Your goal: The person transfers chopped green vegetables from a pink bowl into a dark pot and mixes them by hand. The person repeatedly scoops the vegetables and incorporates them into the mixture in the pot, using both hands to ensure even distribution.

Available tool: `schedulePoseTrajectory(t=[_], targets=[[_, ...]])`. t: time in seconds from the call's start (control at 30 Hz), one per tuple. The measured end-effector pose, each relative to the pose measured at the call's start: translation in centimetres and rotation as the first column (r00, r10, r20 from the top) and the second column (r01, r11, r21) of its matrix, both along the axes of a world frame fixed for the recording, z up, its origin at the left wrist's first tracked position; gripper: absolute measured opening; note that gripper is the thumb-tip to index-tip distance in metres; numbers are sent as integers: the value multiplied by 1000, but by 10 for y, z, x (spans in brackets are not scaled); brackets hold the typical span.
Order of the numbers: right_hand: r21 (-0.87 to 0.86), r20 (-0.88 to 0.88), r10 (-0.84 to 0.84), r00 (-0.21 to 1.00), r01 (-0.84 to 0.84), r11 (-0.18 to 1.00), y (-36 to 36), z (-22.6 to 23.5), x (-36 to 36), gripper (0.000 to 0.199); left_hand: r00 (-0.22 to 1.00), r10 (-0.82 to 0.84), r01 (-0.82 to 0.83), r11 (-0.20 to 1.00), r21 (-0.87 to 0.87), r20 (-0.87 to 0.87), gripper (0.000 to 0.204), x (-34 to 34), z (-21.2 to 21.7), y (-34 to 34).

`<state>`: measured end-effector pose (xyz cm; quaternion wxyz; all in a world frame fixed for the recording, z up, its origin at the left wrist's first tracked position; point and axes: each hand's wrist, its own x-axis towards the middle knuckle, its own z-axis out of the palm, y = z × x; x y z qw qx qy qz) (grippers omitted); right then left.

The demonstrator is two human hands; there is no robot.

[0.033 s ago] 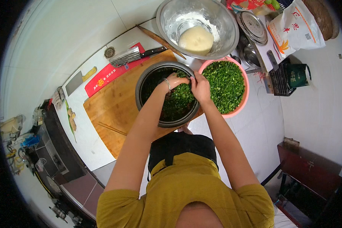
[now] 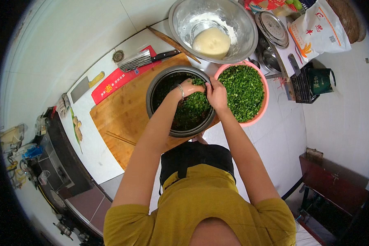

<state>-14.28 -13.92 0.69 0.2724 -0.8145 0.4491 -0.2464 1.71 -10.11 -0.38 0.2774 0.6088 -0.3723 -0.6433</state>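
Observation:
A dark round pot (image 2: pixel 162 123) with a wide grey rim stands at the right end of the wooden cutting board (image 2: pixel 123 110). Inside it are chopped greens (image 2: pixel 194 107) over a darker mix. My left hand (image 2: pixel 189 87), with a bracelet at the wrist, reaches down into the greens; its thumb shows, while the other fingers are mostly hidden. My right hand (image 2: pixel 217 95) is closed over the pot's right rim. Just right of it is a pink basin (image 2: pixel 267 98) full of chopped green leaves (image 2: pixel 242 92).
Behind stands a metal bowl (image 2: pixel 179 30) with a lump of dough (image 2: pixel 211 43). A cleaver (image 2: pixel 139 60) lies on a red sleeve (image 2: pixel 110 91); another cleaver (image 2: pixel 81 89) lies farther left. Chopsticks (image 2: pixel 121 138) rest on the board. A white bag (image 2: pixel 322 28) is at back right.
My left hand and the greens around it have shifted very slightly inside the pot. My right hand stays on the rim.

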Motion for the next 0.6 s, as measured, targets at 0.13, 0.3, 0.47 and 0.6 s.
schedulePoseTrajectory(t=[0.13, 0.3, 0.47, 0.6], targets=[[13, 47, 4, 999, -4, 1000, 3, 10, -1, 25, 827, -286, 389, 912, -126, 483, 46, -1, 0, 30], [-1, 42, 0, 999, 0, 1000, 3, 1, -5, 24, 459, -445, 694, 720, 3, 769, 44, -11, 8, 90], [45, 21, 0, 1000, -1, 999, 3, 7, -3, 23, 257, -749, 661, 597, 454, 611, 54, -7, 27, 93], [28, -34, 18, 999, -17, 999, 1, 9, -1, 22, -13, -836, 657, 406, 636, 548, 56, -7, 3, 69]])
